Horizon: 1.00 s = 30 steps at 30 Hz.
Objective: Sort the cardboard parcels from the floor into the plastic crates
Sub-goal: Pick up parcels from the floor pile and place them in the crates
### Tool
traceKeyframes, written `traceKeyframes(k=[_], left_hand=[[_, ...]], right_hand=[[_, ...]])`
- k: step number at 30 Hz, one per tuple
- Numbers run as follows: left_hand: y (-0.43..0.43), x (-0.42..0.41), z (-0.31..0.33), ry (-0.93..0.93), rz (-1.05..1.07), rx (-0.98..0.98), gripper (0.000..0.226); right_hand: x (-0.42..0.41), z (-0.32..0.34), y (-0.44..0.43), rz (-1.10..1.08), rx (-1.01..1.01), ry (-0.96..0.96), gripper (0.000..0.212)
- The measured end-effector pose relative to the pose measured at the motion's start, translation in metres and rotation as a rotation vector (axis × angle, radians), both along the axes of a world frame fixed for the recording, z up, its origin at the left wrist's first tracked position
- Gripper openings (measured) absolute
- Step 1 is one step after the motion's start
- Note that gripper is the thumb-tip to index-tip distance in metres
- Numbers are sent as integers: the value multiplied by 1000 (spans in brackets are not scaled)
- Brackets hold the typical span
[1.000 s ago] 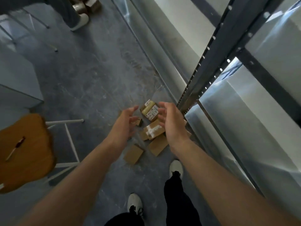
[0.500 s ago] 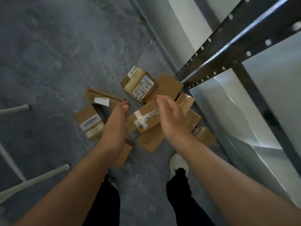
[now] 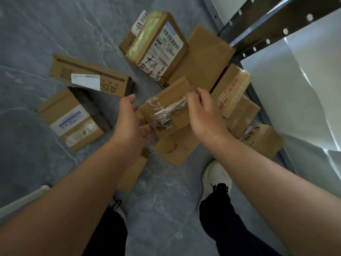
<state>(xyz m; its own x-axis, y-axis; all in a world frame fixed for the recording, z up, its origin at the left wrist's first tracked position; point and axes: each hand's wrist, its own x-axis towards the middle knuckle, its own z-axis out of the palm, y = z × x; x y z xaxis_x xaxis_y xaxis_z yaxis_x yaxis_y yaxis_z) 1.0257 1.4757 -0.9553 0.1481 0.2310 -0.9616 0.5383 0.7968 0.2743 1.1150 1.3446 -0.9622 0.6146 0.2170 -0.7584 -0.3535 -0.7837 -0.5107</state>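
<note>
matt brown cardboard parcel bound with crinkled glossy clear tape; floor of smooth grey veined stone; shelf post of dark perforated metal.

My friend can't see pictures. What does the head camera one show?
The left hand and right hand grip a small taped parcel from either side, over a heap of other cardboard parcels on the grey floor. A metal shelf stands at right; white shoes show below.
</note>
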Motion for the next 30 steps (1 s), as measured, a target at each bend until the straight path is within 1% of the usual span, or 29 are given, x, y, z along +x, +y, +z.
traceKeyframes(k=[1,2,4,5,7,10,15,18,21,23,27,30], left_hand=[[-1,0,1,-4,2,11,54],[-2,0,3,-4,-1,25,53],[-3,-2,15,4,-27,36,54],[-3,-3,24,4,-42,37,54],[-2,-2,46,-6,-59,48,53],[1,2,83,-17,-54,74,50],[13,12,152,-75,-23,118,47],[20,21,198,-113,-9,176,36],[32,23,243,-186,-58,211,39],[43,22,274,-259,-100,200,46],[66,20,338,-390,-185,202,51],[79,16,391,-455,-236,215,52]], right_hand=[[-1,0,-3,-28,5,-4,73],[-2,3,-5,-58,12,-6,67],[0,16,-12,-115,7,8,35],[2,25,-14,-133,3,14,23],[5,45,-18,-151,19,0,18],[9,82,-14,-193,32,-38,20],[20,151,-6,-251,71,-81,40],[28,196,3,-255,76,-131,46],[33,244,17,-287,96,-204,55],[31,277,24,-333,121,-231,54],[19,339,32,-455,175,-310,37],[6,389,38,-503,210,-376,41]])
